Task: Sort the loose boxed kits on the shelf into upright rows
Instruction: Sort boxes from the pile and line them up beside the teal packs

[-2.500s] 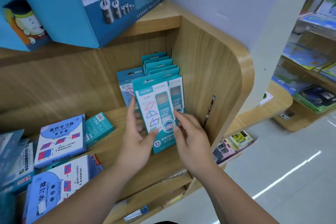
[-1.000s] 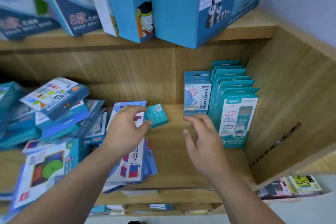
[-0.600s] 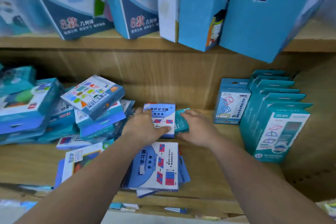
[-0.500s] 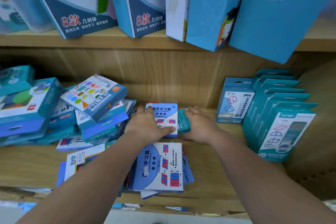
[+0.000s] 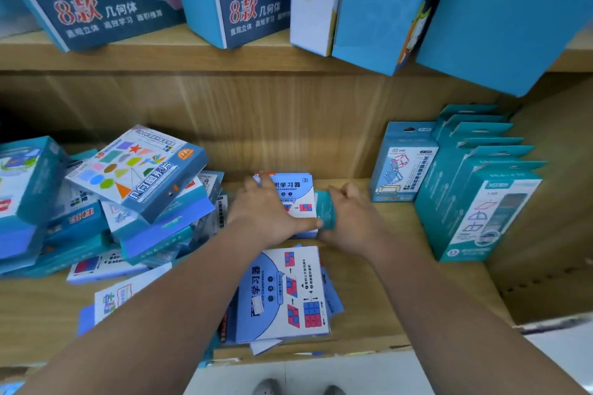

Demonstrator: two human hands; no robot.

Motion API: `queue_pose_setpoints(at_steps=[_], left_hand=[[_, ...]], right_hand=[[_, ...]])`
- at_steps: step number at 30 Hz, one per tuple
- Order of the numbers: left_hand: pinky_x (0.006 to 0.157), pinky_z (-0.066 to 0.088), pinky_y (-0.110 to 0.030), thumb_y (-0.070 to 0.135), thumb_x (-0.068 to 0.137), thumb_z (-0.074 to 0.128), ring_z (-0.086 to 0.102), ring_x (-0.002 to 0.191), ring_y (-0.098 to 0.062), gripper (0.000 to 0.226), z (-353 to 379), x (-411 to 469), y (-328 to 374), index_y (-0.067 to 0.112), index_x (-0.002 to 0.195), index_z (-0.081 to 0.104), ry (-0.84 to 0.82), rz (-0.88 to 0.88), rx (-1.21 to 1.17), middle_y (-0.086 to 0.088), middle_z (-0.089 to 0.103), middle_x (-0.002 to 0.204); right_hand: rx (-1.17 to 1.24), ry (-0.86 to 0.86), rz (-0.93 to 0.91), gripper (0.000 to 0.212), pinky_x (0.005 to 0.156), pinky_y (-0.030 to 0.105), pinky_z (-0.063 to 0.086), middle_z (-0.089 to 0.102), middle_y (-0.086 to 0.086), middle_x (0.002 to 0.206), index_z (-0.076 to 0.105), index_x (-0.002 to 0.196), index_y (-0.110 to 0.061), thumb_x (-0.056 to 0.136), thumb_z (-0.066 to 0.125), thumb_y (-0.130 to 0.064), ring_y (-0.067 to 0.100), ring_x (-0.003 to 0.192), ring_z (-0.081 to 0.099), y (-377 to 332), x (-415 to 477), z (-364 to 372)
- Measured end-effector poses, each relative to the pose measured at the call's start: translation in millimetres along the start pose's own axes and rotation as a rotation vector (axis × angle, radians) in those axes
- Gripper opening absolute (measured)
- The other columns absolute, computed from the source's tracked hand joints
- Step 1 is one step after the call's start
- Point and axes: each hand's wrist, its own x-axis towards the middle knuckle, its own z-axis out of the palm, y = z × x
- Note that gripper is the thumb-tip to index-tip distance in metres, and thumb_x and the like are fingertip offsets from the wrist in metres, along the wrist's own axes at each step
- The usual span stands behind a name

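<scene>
A blue-and-white kit box (image 5: 296,199) lies flat at the back middle of the wooden shelf (image 5: 401,282). My left hand (image 5: 264,213) grips it, fingers over its far edge and thumb along its near edge. A small teal box (image 5: 325,210) lies against its right side, and my right hand (image 5: 351,221) curls around that box. Another flat blue-and-white kit (image 5: 285,293) lies in front, partly under my left forearm. A row of upright teal kits (image 5: 481,202) stands at the right end.
A loose heap of boxed kits (image 5: 134,176) fills the shelf's left half. An upright box with cube-frame pictures (image 5: 402,167) stands left of the teal row. Large blue boxes (image 5: 378,3) lean on the shelf above. The shelf's side wall (image 5: 552,234) closes the right end.
Both hands left the upright teal kit at the right and moved left. The left hand took the blue-and-white box and the right hand closed on the small teal box; both have held still since.
</scene>
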Motion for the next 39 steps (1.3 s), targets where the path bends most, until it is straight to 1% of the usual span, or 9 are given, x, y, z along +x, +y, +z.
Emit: queue_pose_setpoints(at_steps=[4, 8, 11, 18, 21, 26, 33, 36, 39], left_hand=[[0.099, 0.043, -0.040, 0.083, 0.050, 0.071, 0.038, 0.137, -0.035, 0.141, 1, 2, 8, 0.028, 0.156, -0.004, -0.038, 0.031, -0.048, -0.012, 0.003, 0.159], [0.101, 0.046, -0.042, 0.084, 0.048, 0.067, 0.035, 0.139, -0.037, 0.140, 4, 3, 11, 0.035, 0.155, -0.006, -0.052, 0.069, -0.021, -0.006, -0.020, 0.162], [0.102, 0.046, -0.044, 0.093, 0.041, 0.062, 0.034, 0.140, -0.035, 0.143, 6, 1, 15, 0.034, 0.155, 0.000, -0.046, 0.083, -0.032, -0.002, -0.017, 0.161], [0.099, 0.046, -0.044, 0.070, 0.046, 0.068, 0.032, 0.136, -0.032, 0.128, 0, -11, 24, 0.041, 0.154, 0.005, -0.030, 0.197, -0.089, 0.005, -0.006, 0.160], [0.100, 0.043, -0.039, 0.065, 0.050, 0.070, 0.035, 0.128, -0.029, 0.124, -20, -24, 26, 0.042, 0.154, 0.007, 0.015, 0.288, -0.122, 0.009, 0.003, 0.156], [0.101, 0.041, -0.037, 0.062, 0.047, 0.065, 0.031, 0.134, -0.027, 0.123, -52, -60, 14, 0.047, 0.153, 0.004, -0.026, 0.359, -0.058, 0.019, -0.004, 0.158], [0.111, 0.034, -0.040, 0.061, 0.056, 0.072, 0.020, 0.144, -0.028, 0.121, -31, -107, -6, 0.048, 0.153, 0.000, -0.093, 0.199, 0.027, 0.019, -0.012, 0.160], [0.112, 0.032, -0.042, 0.065, 0.058, 0.072, 0.017, 0.145, -0.031, 0.122, -18, -117, -6, 0.048, 0.153, -0.002, -0.115, 0.133, 0.054, 0.015, -0.011, 0.161], [0.114, 0.032, -0.045, 0.066, 0.056, 0.074, 0.013, 0.146, -0.032, 0.124, -8, -122, -4, 0.048, 0.153, -0.001, -0.138, 0.092, 0.030, 0.014, -0.011, 0.161]], right_hand=[[-0.031, 0.054, 0.034, 0.100, 0.103, 0.038, 0.044, 0.040, 0.004, 0.133, 0.034, 0.149, -0.020, 0.069, 0.073, -0.067, 0.024, 0.124, 0.045, 5, -14, 7], [-0.065, 0.083, 0.054, 0.094, 0.101, 0.040, 0.040, 0.046, -0.002, 0.135, 0.028, 0.153, -0.035, 0.074, 0.063, -0.074, 0.025, 0.124, 0.046, 11, -33, 9], [-0.081, 0.102, 0.138, 0.090, 0.098, 0.040, 0.039, 0.049, -0.002, 0.129, 0.029, 0.150, -0.044, 0.073, 0.059, -0.078, 0.026, 0.121, 0.047, 14, -49, 7], [-0.066, 0.141, 0.303, 0.091, 0.100, 0.039, 0.040, 0.050, 0.000, 0.127, 0.031, 0.150, -0.041, 0.072, 0.060, -0.077, 0.026, 0.121, 0.047, 21, -81, 4], [-0.076, 0.175, 0.317, 0.091, 0.102, 0.038, 0.040, 0.051, 0.000, 0.125, 0.032, 0.150, -0.039, 0.072, 0.060, -0.077, 0.027, 0.121, 0.048, 28, -93, 7], [-0.025, 0.157, 0.268, 0.091, 0.107, 0.038, 0.038, 0.050, 0.000, 0.130, 0.031, 0.152, -0.038, 0.072, 0.061, -0.071, 0.027, 0.125, 0.044, 36, -100, 6], [0.000, 0.177, 0.215, 0.096, 0.101, 0.038, 0.040, 0.053, 0.002, 0.124, 0.038, 0.146, -0.030, 0.064, 0.066, -0.071, 0.029, 0.120, 0.047, 44, -106, 4], [0.049, 0.165, 0.224, 0.092, 0.097, 0.036, 0.043, 0.052, 0.003, 0.112, 0.054, 0.124, -0.018, 0.052, 0.064, -0.074, 0.027, 0.112, 0.051, 52, -111, 5], [0.075, 0.180, 0.191, 0.093, 0.094, 0.036, 0.045, 0.054, 0.004, 0.108, 0.056, 0.116, -0.016, 0.046, 0.052, -0.077, 0.028, 0.107, 0.053, 61, -120, 4]])
